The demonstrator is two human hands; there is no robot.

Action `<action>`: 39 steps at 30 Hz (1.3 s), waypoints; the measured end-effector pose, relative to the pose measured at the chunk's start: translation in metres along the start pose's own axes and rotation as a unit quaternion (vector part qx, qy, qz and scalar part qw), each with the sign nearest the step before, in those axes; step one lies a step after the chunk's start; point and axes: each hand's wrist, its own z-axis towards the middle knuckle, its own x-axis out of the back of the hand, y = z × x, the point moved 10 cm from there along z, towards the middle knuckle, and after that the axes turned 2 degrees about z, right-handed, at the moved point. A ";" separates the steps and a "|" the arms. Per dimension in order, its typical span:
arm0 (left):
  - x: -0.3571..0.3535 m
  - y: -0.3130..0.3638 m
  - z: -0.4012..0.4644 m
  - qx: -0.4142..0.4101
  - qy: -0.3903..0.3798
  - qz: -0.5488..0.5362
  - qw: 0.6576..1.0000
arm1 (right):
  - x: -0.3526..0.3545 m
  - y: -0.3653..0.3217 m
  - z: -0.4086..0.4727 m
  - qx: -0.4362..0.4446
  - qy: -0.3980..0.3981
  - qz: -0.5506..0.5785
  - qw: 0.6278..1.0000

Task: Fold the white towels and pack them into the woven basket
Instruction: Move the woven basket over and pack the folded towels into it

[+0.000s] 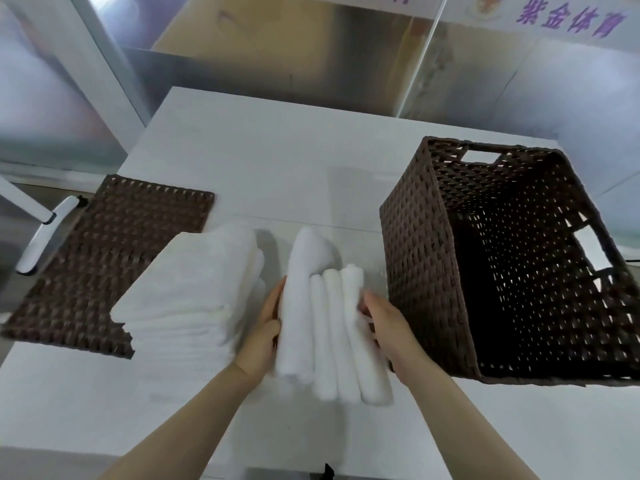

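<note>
Folded towels (332,327) sit pressed between our left hand (261,336) and right hand (391,336); squeeze evenly, lifting toward the basket (415,254) at three o'clock.

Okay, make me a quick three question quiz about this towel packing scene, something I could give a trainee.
1. True or false: the woven basket already holds towels.
2. What do the left hand and right hand press between them? A) the basket lid B) a bundle of folded towels C) a single flat towel
3. What lies under the far edge of the towel stack?

Key
1. False; its interior looks empty.
2. B, the folded towels.
3. The flat woven lid.
</note>
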 end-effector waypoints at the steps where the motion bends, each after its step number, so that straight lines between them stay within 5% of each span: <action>1: -0.001 -0.004 -0.005 0.016 0.001 -0.028 0.999 | 0.002 -0.003 -0.005 0.029 0.015 -0.009 0.999; 7: -0.001 -0.008 -0.022 0.049 0.092 -0.095 0.990 | -0.017 0.018 -0.017 0.086 -0.046 0.049 0.994; 16: -0.017 0.017 -0.027 0.061 0.033 -0.166 0.984 | -0.053 0.006 -0.029 0.053 -0.101 0.153 0.982; 21: -0.018 0.080 -0.026 0.016 0.034 -0.148 0.988 | -0.041 -0.059 -0.056 0.118 -0.088 0.160 0.976; 33: -0.127 0.290 -0.020 -0.181 -0.040 0.054 0.981 | 0.089 -0.189 -0.124 0.288 -0.051 0.246 0.924; 39: -0.237 0.317 -0.001 -0.194 -0.105 0.024 0.975 | 0.203 -0.198 -0.148 0.308 0.028 0.227 0.924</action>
